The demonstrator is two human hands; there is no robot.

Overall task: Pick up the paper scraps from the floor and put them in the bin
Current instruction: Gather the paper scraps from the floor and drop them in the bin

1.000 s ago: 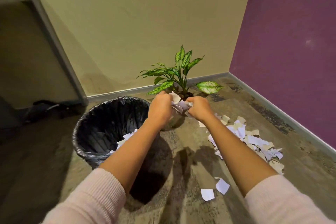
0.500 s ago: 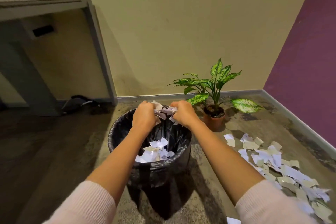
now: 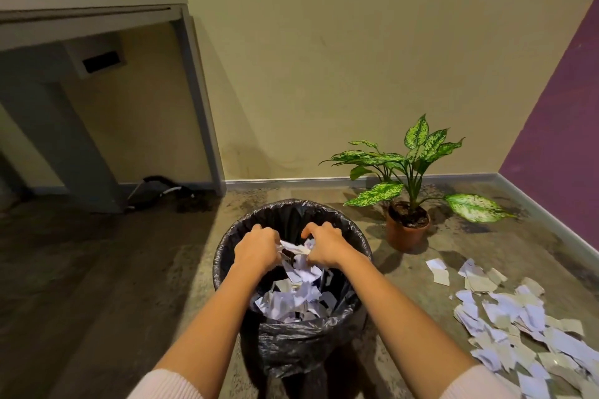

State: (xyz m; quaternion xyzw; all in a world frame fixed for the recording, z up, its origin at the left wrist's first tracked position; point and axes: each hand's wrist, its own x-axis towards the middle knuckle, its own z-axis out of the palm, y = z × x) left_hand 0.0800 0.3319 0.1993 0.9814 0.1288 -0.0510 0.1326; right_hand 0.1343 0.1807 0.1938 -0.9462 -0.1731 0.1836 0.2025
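Note:
A round bin [image 3: 293,338] lined with a black plastic bag stands on the floor in front of me, with several white paper scraps [image 3: 291,300] lying inside. My left hand [image 3: 256,251] and my right hand [image 3: 322,246] are side by side over the bin's mouth, fingers curled down. A bunch of white scraps [image 3: 296,253] sits between the two hands, and some hang loose below them, above the pile. A wide scatter of white and beige scraps [image 3: 505,317] covers the floor to the right of the bin.
A potted plant [image 3: 406,227] with spotted green leaves stands behind the bin to the right, near the purple wall [image 3: 557,126]. A grey desk [image 3: 94,10] stands at the left with dark cables [image 3: 158,188] under it. The yellow wall is straight ahead.
Both hands carried the bunch of scraps from beside the plant leftward to the bin, then lowered into its mouth. More scraps now lie in the bin.

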